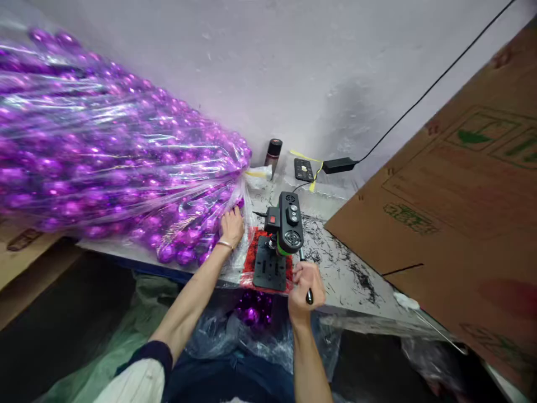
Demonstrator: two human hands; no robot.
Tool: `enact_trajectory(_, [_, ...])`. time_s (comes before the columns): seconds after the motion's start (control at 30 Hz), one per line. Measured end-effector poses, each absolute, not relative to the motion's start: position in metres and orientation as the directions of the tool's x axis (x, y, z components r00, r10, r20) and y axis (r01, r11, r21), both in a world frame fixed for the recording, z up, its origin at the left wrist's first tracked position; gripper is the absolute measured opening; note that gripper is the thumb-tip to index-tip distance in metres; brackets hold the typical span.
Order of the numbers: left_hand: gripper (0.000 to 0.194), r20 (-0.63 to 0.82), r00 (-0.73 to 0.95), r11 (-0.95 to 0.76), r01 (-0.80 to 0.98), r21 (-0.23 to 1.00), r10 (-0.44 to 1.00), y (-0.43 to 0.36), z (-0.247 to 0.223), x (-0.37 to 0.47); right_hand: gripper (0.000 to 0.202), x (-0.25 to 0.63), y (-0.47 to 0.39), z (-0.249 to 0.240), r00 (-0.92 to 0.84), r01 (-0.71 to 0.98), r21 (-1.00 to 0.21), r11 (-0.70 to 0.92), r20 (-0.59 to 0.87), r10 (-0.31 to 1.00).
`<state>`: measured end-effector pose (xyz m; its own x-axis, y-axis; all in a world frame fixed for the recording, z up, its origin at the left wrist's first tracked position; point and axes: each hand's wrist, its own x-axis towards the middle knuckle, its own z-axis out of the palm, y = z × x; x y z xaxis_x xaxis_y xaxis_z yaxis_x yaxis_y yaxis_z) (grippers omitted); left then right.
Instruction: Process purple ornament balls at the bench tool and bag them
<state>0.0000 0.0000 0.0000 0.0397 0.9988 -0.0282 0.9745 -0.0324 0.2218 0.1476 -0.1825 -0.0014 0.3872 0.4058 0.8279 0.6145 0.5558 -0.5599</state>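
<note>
My left hand (232,226) is at the mouth of a large clear plastic bag (247,193), its fingers curled on a shiny purple bauble (240,203) that shows only in part. Just to its right stands a small black machine (290,224) with knobs, a red switch and a green band, on a black base plate (269,266). A red mat (250,260) lies beneath the plate. My right hand (307,288) is wrapped round a black-handled lever (309,298), whose metal shaft runs up to the machine's side.
Many purple baubles (104,151) fill the bag on the left. Behind the machine are a dark spray can (273,154), a black plate (303,169) and a power adapter (339,165). A big cardboard box (453,212) leans at right. Black shreds (361,274) litter the table. More baubles (254,310) lie below the edge.
</note>
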Motion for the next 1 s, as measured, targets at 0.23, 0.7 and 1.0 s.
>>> enact_trajectory(0.23, [0.043, -0.063, 0.093, -0.074, 0.963, 0.259, 0.994, 0.005, -0.007, -0.003, 0.042, 0.148, -0.187, -0.005, 0.374, 0.646, -0.566, 0.511, 0.819, 0.435])
enact_trajectory(0.7, [0.050, -0.157, 0.018, 0.104, 0.673, 0.732, 0.987, 0.021, -0.008, -0.016, 0.040, 0.147, -0.186, 0.000, 0.367, 0.632, -0.555, 0.540, 0.829, 0.423])
enact_trajectory(1.0, [0.051, -0.299, 0.257, 0.383, -0.405, 0.830, 0.919, -0.074, -0.053, -0.010, 0.041, 0.145, -0.184, 0.019, 0.409, 0.595, -0.598, 0.537, 0.800, 0.439])
